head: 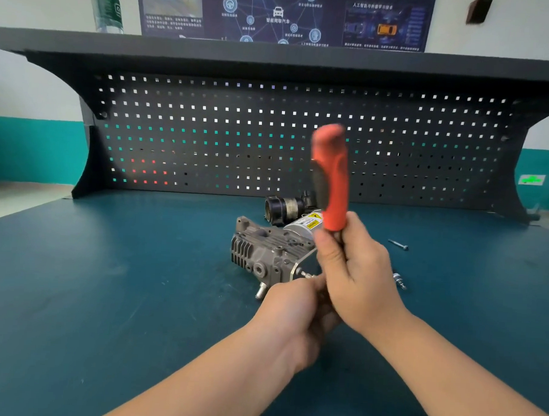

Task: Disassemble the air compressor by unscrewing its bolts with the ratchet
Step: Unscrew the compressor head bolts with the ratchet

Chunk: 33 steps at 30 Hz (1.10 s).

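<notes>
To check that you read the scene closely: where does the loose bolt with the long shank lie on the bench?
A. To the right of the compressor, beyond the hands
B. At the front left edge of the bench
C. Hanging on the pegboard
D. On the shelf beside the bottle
A: the loose bolt lies flat on the green bench top, right of the air compressor and past the right hand holding the ratchet.

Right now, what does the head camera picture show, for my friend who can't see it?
Two hands work a ratchet on an air compressor lying on a blue-green workbench. The right hand grips the upright orange handle; the left hand holds its lower end at the compressor. A loose bolt lies to the right.
</notes>
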Tool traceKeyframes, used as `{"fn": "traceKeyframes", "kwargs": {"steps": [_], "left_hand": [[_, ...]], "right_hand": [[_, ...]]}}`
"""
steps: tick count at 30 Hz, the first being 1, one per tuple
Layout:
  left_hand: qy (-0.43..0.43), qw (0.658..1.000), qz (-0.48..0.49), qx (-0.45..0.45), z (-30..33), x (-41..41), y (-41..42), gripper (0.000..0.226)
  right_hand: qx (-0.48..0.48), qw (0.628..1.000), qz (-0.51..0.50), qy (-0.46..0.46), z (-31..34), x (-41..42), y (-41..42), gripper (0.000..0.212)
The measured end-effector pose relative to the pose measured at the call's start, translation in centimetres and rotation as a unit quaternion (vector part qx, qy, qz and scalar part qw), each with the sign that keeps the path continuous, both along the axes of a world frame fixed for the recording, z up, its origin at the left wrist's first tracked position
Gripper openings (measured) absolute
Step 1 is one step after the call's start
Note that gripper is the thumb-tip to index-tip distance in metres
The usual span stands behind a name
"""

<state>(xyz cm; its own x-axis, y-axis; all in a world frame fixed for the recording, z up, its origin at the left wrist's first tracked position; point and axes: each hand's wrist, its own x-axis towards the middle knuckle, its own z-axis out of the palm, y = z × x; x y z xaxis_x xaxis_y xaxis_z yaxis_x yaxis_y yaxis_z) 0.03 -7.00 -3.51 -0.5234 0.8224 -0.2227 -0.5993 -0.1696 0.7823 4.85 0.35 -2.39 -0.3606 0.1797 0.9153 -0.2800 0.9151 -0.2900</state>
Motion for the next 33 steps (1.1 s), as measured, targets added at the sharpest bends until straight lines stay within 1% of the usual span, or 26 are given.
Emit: {"fn": "traceKeyframes", "kwargs": {"steps": [2, 3, 5, 6, 7, 9, 10, 11, 12, 13, 14, 15, 16, 17, 18, 20, 22, 23, 24, 25, 26, 27, 28, 29, 31, 33], "left_hand": [[-0.011, 1.0, 0.012, -0.003, 0.0, 0.1, 0.2, 0.015], [-0.014, 1.0, 0.016, -0.004, -0.1, 0.1, 0.3, 0.014], [-0.016, 1.0, 0.024, -0.009, -0.4, -0.1, 0.4, 0.016], [-0.017, 0.999, 0.026, -0.013, -0.4, -0.2, 0.5, 0.014], [-0.018, 0.999, 0.026, -0.016, -0.5, -0.2, 0.4, 0.012], [-0.014, 0.999, 0.022, -0.024, -0.4, -0.1, 0.3, 0.009], [-0.012, 0.999, 0.023, -0.027, -0.4, -0.1, 0.3, 0.009], [-0.011, 0.999, 0.026, -0.029, -0.4, -0.1, 0.3, 0.009], [-0.012, 0.999, 0.029, -0.028, -0.4, 0.0, 0.3, 0.009], [-0.014, 0.999, 0.031, -0.027, -0.4, 0.0, 0.3, 0.008], [-0.017, 0.999, 0.031, -0.024, -0.4, 0.0, 0.2, 0.008], [-0.021, 0.999, 0.033, -0.02, -0.4, 0.0, 0.3, 0.008], [-0.025, 0.999, 0.033, -0.017, -0.4, 0.0, 0.3, 0.008], [-0.027, 0.999, 0.033, -0.014, -0.4, 0.1, 0.3, 0.008], [-0.03, 0.999, 0.033, -0.01, -0.4, 0.1, 0.3, 0.008], [-0.028, 0.999, 0.033, -0.009, -0.4, 0.1, 0.3, 0.009], [-0.021, 0.999, 0.032, -0.005, -0.5, 0.0, 0.3, 0.011], [-0.017, 1.0, 0.026, 0.0, -0.5, -0.1, 0.3, 0.014], [-0.02, 1.0, 0.021, 0.004, -0.5, 0.0, 0.3, 0.019], [-0.03, 0.999, 0.015, 0.014, -0.6, 0.1, 0.2, 0.02], [-0.052, 0.998, 0.008, 0.034, -0.6, 0.2, 0.1, 0.021], [-0.08, 0.995, 0.007, 0.06, -0.5, 0.3, 0.0, 0.022], [-0.094, 0.993, 0.009, 0.073, -0.5, 0.2, -0.1, 0.024], [-0.088, 0.994, 0.005, 0.07, -0.6, 0.0, 0.0, 0.022], [-0.048, 0.998, -0.008, 0.026, -0.6, -0.2, 0.2, 0.019], [-0.025, 1.0, -0.009, 0.01, -0.4, -0.3, 0.2, 0.018]], "right_hand": [[-0.149, 0.989, 0.022, 0.007, 0.0, -0.2, 0.4, 0.024], [-0.216, 0.976, 0.01, 0.011, 0.1, -0.4, 0.8, 0.027], [-0.348, 0.937, -0.033, 0.003, 0.2, -0.9, 1.7, 0.033], [-0.422, 0.906, -0.039, -0.008, 0.1, -1.2, 2.3, 0.033], [-0.5, 0.865, -0.031, -0.019, -0.1, -1.4, 2.8, 0.032], [-0.631, 0.774, -0.008, -0.041, -0.6, -1.7, 3.7, 0.027], [-0.672, 0.739, -0.005, -0.054, -0.9, -1.8, 3.9, 0.025], [-0.696, 0.715, -0.002, -0.063, -1.2, -1.9, 4.1, 0.023], [-0.709, 0.702, 0.005, -0.066, -1.4, -2.0, 4.1, 0.022], [-0.712, 0.699, 0.014, -0.06, -1.5, -2.1, 4.1, 0.022], [-0.71, 0.702, 0.026, -0.048, -1.5, -2.2, 4.0, 0.023], [-0.699, 0.714, 0.034, -0.032, -1.4, -2.2, 3.9, 0.025], [-0.674, 0.738, 0.036, -0.015, -1.3, -2.2, 3.8, 0.028], [-0.634, 0.773, 0.031, 0.001, -1.1, -2.1, 3.5, 0.03], [-0.578, 0.815, 0.018, 0.014, -0.9, -1.8, 3.2, 0.032], [-0.43, 0.902, -0.015, 0.04, -0.6, -1.3, 2.2, 0.033], [-0.257, 0.965, -0.013, 0.057, -0.4, -0.7, 0.9, 0.028], [-0.161, 0.985, -0.009, 0.055, -0.4, -0.4, 0.5, 0.023], [-0.058, 0.997, -0.013, 0.046, -0.2, -0.1, 0.1, 0.019], [0.045, 0.998, -0.021, 0.038, -0.2, 0.0, -0.2, 0.016], [0.132, 0.99, -0.026, 0.033, -0.2, 0.1, -0.4, 0.016], [0.187, 0.981, -0.03, 0.029, -0.3, 0.0, -0.4, 0.017], [0.203, 0.978, -0.03, 0.028, -0.4, 0.0, -0.4, 0.017], [0.185, 0.982, -0.03, 0.031, -0.4, 0.0, -0.4, 0.016], [0.079, 0.996, -0.034, 0.039, -0.6, -0.2, -0.2, 0.016], [-0.074, 0.997, -0.004, 0.037, -0.5, -0.4, -0.1, 0.019]]}}
